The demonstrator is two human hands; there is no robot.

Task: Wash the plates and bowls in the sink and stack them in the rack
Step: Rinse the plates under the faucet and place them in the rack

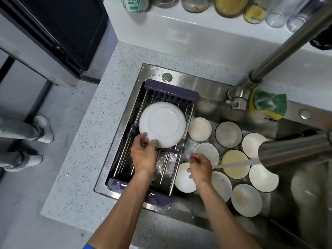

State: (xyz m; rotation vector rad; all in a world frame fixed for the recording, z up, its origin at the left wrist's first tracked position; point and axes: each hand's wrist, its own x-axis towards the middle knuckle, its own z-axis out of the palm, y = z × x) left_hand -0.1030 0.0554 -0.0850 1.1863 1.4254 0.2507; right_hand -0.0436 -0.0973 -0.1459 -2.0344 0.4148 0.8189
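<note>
One plate (pixel 162 124) lies upside down, foot ring up, on the rack (pixel 172 95) across the sink (pixel 212 90); your left hand (pixel 143 153) grips its near rim. Your right hand (pixel 198 167) hangs loosely curled over the bowls (pixel 246 202), grip unclear. Sponge (pixel 267 104) print and bottle (pixel 134 3) label are unreadable. Faucet (pixel 291 151) partly cut off.

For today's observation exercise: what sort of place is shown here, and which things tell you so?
Most likely a home kitchen: a steel sink full of bowls under a running faucet, a dish rack holding a white plate, and storage jars on the ledge.
</note>
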